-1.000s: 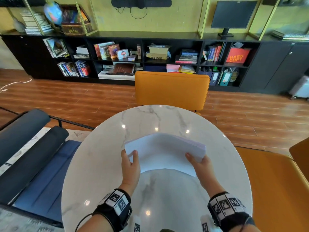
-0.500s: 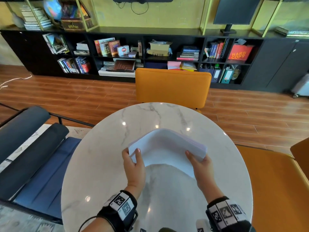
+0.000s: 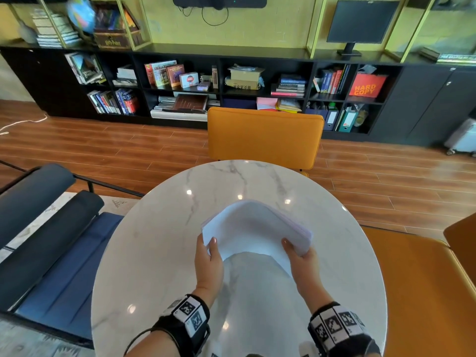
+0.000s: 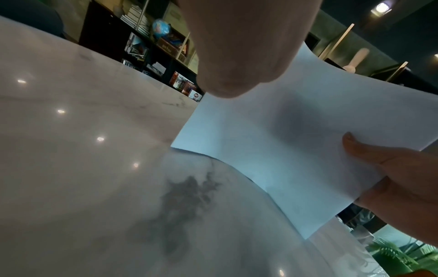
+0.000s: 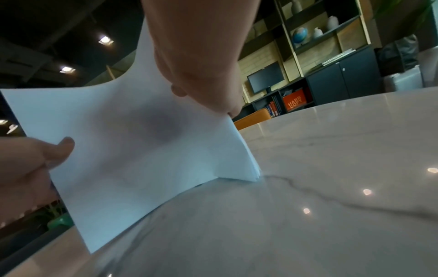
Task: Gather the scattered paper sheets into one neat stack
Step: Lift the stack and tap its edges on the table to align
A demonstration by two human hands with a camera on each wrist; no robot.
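Both hands pinch the stack of paper above the tabletop. The left hand grips its left edge, thumb on top; the right hand grips the right edge. The sheets arch upward, and their lower corner seems to touch the marble.

Office: bookshelves, binders, a monitor.
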